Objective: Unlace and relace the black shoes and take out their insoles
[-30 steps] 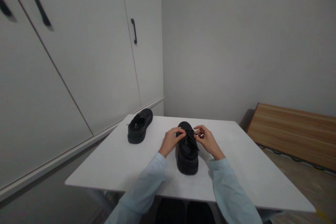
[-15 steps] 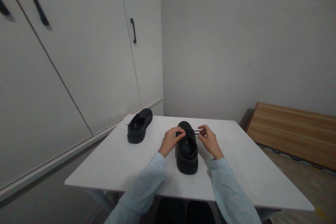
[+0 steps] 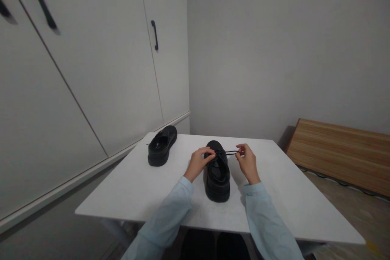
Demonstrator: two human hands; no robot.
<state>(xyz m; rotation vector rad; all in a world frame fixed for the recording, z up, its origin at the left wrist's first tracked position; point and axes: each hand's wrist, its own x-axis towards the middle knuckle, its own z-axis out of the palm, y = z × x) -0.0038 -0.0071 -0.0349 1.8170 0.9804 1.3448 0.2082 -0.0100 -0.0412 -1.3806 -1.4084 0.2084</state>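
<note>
A black lace-up shoe stands on the white table, its heel towards me and its toe pointing away. My left hand is closed in a pinch on the shoelace at the upper left of the lacing; the fingertips partly hide what is between them. To the right of the shoe, my right hand pinches the black shoelace, which runs out sideways from the lacing in two taut, nearly parallel strands. A second black shoe sits apart at the table's far left, with a lace end sticking out at its left side.
The white table has its near edge just in front of me. White cabinet doors with dark handles line the left side. A grey wall rises behind, and a wood-grain board leans beyond the table's right side.
My right hand has moved a little to the right, drawing the lace strands out longer from the shoe. The left hand and both shoes have stayed in place.
</note>
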